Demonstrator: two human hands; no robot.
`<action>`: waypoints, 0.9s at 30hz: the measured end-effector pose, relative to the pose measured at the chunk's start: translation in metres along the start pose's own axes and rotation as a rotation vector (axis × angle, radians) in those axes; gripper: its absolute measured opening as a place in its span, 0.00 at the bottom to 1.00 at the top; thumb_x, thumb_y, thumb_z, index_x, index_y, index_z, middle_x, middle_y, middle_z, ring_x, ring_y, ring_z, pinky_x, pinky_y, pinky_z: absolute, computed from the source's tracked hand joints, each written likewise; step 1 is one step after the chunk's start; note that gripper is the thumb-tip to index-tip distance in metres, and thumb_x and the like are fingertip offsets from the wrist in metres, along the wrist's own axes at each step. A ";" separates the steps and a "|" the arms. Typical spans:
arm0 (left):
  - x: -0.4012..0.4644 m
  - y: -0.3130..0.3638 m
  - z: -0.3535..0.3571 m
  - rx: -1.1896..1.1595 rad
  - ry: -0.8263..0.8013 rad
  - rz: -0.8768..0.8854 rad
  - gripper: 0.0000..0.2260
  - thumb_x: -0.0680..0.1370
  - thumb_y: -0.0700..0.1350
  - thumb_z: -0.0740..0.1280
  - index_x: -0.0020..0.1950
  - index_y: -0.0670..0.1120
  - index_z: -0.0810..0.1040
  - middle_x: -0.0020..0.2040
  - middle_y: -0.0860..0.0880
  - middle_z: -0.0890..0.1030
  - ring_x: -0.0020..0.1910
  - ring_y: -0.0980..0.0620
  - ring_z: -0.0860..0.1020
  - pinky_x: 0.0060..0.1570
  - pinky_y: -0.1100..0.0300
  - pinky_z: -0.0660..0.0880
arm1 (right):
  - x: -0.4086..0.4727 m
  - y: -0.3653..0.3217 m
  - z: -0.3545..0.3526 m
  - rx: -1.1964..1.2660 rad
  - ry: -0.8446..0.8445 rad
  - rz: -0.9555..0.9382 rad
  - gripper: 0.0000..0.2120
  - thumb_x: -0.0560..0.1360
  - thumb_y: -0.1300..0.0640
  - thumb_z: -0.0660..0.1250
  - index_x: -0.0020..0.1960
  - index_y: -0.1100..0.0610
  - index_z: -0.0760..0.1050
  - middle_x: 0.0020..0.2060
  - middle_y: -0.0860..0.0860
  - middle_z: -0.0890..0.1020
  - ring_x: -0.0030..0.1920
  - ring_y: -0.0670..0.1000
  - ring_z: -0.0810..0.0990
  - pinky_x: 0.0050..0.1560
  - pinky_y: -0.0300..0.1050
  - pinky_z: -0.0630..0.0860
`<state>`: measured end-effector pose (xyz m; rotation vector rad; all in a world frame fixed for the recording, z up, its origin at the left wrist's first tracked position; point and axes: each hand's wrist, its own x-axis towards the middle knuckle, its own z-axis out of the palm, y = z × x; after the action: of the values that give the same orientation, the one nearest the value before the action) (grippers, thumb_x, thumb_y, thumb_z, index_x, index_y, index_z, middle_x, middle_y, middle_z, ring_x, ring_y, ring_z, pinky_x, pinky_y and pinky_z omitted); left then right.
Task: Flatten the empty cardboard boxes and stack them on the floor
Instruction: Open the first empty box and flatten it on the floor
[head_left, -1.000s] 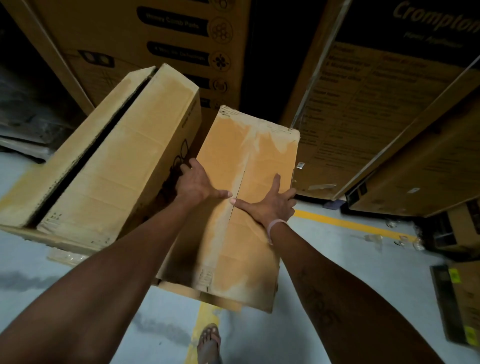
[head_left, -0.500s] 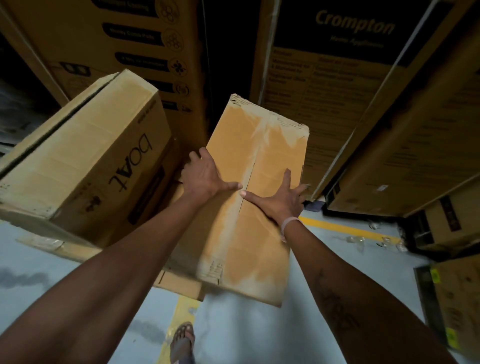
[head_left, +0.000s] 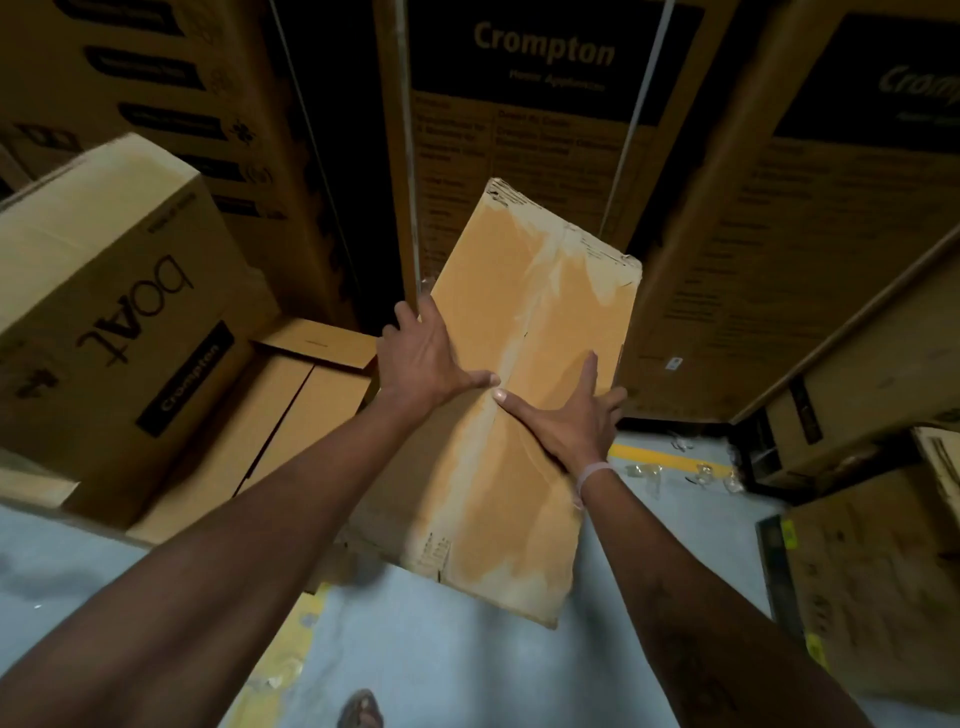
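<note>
Cardboard dominates the scene: tall printed Crompton cartons (head_left: 524, 130) form a wall across the background, with further cartons (head_left: 810, 218) leaning in at right. Grey floor (head_left: 467, 654) runs beneath, crossed by a yellow painted line (head_left: 660, 457) at right and a second yellow strip (head_left: 280, 660) at lower centre.

At left, a large closed box marked "boAt" (head_left: 119, 322), its print upside down to the viewer, rests on flattened cardboard sheets (head_left: 291, 410) lying on the floor.

At centre, the long narrow cardboard box (head_left: 524, 415) is held above the floor, tilted, its far end pointing up toward the cartons and its near end low; a pale seam of worn tape runs down the middle of its upper face. Whether it is fully flattened cannot be told.

The left hand (head_left: 423, 358) lies on the box's left side with its fingers hooked over the left edge and its thumb across the face. The right hand (head_left: 563, 415) presses flat on the upper face, fingers spread and straight, thumb tip meeting the left thumb at the seam; a pale band (head_left: 592, 475) circles that wrist.

A sandalled foot (head_left: 361, 709) shows at the bottom edge.
</note>
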<state>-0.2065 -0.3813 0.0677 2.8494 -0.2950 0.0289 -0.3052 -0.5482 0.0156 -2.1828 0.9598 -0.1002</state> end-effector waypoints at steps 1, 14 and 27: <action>0.000 0.000 0.009 -0.006 0.005 0.006 0.58 0.56 0.77 0.76 0.72 0.43 0.60 0.63 0.40 0.71 0.57 0.40 0.76 0.53 0.46 0.79 | 0.003 0.006 0.002 -0.002 0.008 -0.001 0.73 0.48 0.16 0.72 0.82 0.40 0.43 0.70 0.57 0.59 0.70 0.65 0.66 0.67 0.56 0.70; 0.009 -0.090 0.214 -0.304 -0.206 -0.093 0.57 0.63 0.65 0.82 0.79 0.43 0.54 0.72 0.37 0.65 0.69 0.35 0.71 0.66 0.44 0.73 | 0.058 0.106 0.158 -0.230 0.008 0.030 0.73 0.48 0.16 0.71 0.82 0.41 0.40 0.76 0.62 0.54 0.72 0.68 0.62 0.71 0.62 0.65; 0.018 -0.153 0.487 -0.339 -0.243 -0.183 0.53 0.65 0.65 0.80 0.78 0.44 0.57 0.71 0.38 0.66 0.68 0.35 0.72 0.62 0.45 0.76 | 0.143 0.267 0.338 -0.411 -0.049 -0.061 0.74 0.47 0.12 0.64 0.83 0.45 0.43 0.76 0.62 0.54 0.73 0.67 0.62 0.72 0.61 0.63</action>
<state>-0.1619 -0.3744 -0.4409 2.5284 -0.0750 -0.3706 -0.2490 -0.5605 -0.4343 -2.5759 0.9502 0.1342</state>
